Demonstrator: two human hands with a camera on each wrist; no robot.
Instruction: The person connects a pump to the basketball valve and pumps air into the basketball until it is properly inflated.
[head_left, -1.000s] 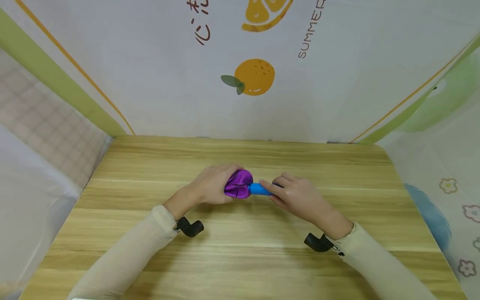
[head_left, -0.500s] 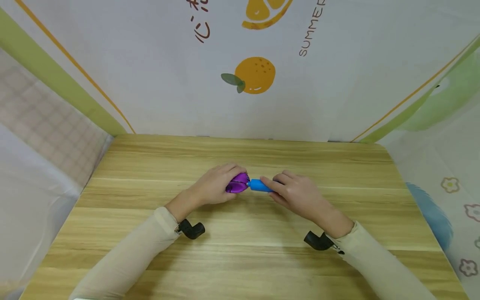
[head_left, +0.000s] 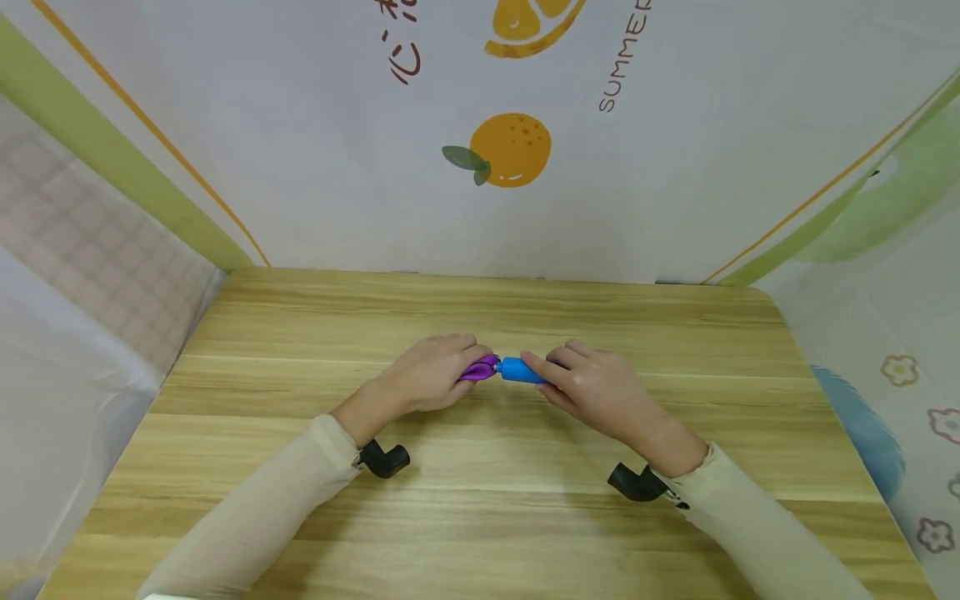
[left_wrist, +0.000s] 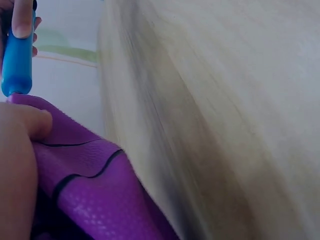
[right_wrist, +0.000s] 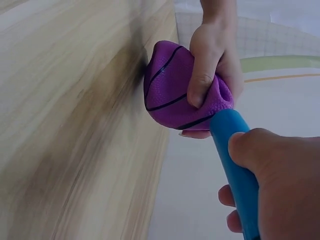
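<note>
Pale wood worktop (head_left: 480,517), printed white sheet (head_left: 345,192) behind: one purple ball, one blue cylinder

Purple ball (right_wrist: 170,90): black-lined, slack and folded; over the worktop, pinched in the left grip (head_left: 432,372). Blue cylinder (right_wrist: 232,165): just beside it, right grip (head_left: 602,390) curled round the body. Long axis: crosswise in the head view, nearly level, narrow tip pointing left at the ball. Step in hand, by judgement: keeping tip and ball together; next move seems to call for steady hold and alignment. Depth of tip: cannot be told
</note>
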